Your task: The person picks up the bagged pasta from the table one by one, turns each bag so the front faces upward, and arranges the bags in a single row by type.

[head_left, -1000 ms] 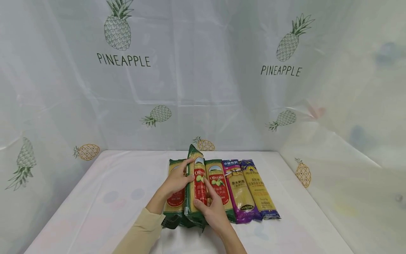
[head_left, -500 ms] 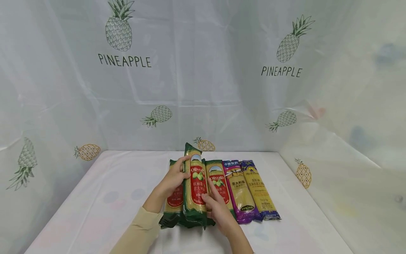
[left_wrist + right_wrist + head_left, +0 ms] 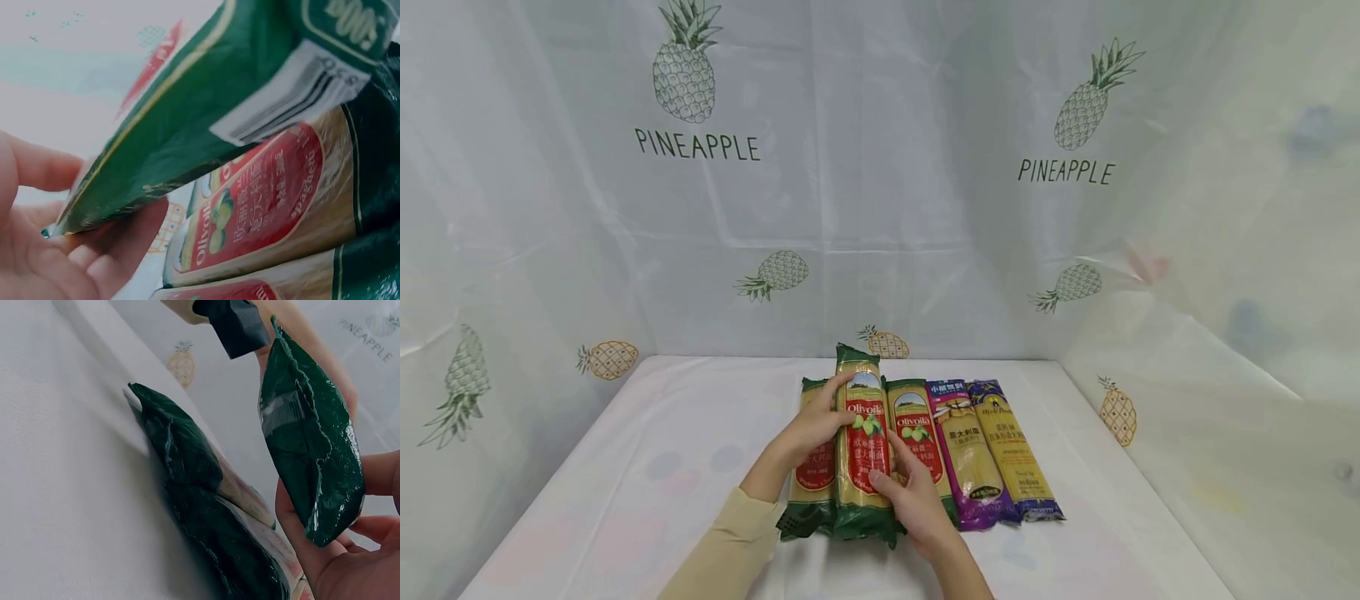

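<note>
Both hands hold a green and gold packet of spaghetti (image 3: pixel 867 450) with a red label, raised above the other packets. My left hand (image 3: pixel 814 422) grips its left side near the upper half, thumb on the front. Its lower right edge is held by my right hand (image 3: pixel 916 497), with the thumb on the front. In the left wrist view the held packet's green side (image 3: pixel 187 137) shows a barcode, and fingers (image 3: pixel 137 237) reach behind it. The right wrist view shows its green crimped end (image 3: pixel 315 444), with fingers around the lower part.
Matching spaghetti packets lie left (image 3: pixel 811 492) and right (image 3: pixel 917 433) of the held one. Farther right lie a purple pasta packet (image 3: pixel 972 454) and a blue and yellow pasta packet (image 3: pixel 1017 454). A white cloth covers the table (image 3: pixel 700 467); a pineapple-print curtain (image 3: pixel 880 167) hangs behind.
The held packet has turned so its front label faces the head camera more squarely, and has shifted slightly left. Both hands keep hold of it. The other packets stay in place.
</note>
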Tool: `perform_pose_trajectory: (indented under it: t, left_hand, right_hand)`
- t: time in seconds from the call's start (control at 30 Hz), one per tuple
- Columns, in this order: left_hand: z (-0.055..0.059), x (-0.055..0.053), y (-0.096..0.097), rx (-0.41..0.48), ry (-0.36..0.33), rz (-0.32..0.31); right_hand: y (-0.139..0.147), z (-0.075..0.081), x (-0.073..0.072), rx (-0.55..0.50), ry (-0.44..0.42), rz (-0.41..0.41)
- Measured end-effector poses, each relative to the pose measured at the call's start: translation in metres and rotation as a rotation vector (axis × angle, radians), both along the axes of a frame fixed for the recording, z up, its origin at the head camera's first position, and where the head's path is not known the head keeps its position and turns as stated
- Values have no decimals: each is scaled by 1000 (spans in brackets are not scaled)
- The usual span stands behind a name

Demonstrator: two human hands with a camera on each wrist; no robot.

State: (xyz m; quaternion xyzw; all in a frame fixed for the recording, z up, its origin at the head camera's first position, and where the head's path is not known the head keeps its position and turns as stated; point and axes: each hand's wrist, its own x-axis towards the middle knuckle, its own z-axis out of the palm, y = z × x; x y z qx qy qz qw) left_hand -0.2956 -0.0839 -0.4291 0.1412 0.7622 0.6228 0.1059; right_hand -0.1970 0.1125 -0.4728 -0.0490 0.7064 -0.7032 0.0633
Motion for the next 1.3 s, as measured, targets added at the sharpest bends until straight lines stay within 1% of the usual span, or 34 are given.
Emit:
perform_pose_trajectory:
  t: [0.07, 0.13, 0.2, 0.3, 0.4, 0.47, 0.53, 0.67, 0.77, 0.9, 0.97, 1.03, 1.17, 1.23, 1.3]
  left_hand:
    - [0, 0, 0, -54, 38, 12]
    - [0, -1, 0, -109, 91, 31]
    - [1, -1, -1, -151, 125, 54]
    - [2, -2, -3, -181, 149, 91]
    - [2, -4, -7, -194, 140, 111]
    - [3, -6, -11, -201, 131, 112]
    - [4, -9, -17, -189, 111, 92]
    - [5, -17, -30, -133, 52, 38]
    - [5, -20, -38, -96, 14, 22]
    - [5, -22, -51, -58, -29, 14]
    - [4, -24, -58, -48, -50, -4]
    - [4, -25, -66, -47, -68, -15]
    - [5, -26, -84, -75, -73, -37]
    - [5, -27, -92, -85, -74, -35]
    - [6, -29, -101, -95, -70, -44]
  right_hand:
    - [-3, 1, 1, 8, 16, -19]
    - [-5, 1, 1, -1, 28, -31]
    - [-9, 3, 2, -9, 43, -44]
    - [-13, 5, 2, -25, 58, -60]
    - [-18, 7, 3, -29, 70, -69]
    - [-20, 6, 3, -19, 72, -74]
    - [-23, 5, 3, -11, 67, -75]
    - [-27, 3, 2, 28, 62, -70]
    - [-31, 4, 2, 88, 88, -58]
    - [-39, 5, 0, 212, 119, -31]
    - [-43, 6, 0, 259, 104, -4]
    - [-47, 8, 0, 273, 63, 38]
    - [-56, 13, 1, 224, -32, 142]
    - [-62, 15, 0, 206, -51, 186]
    - [-69, 16, -2, 200, -49, 213]
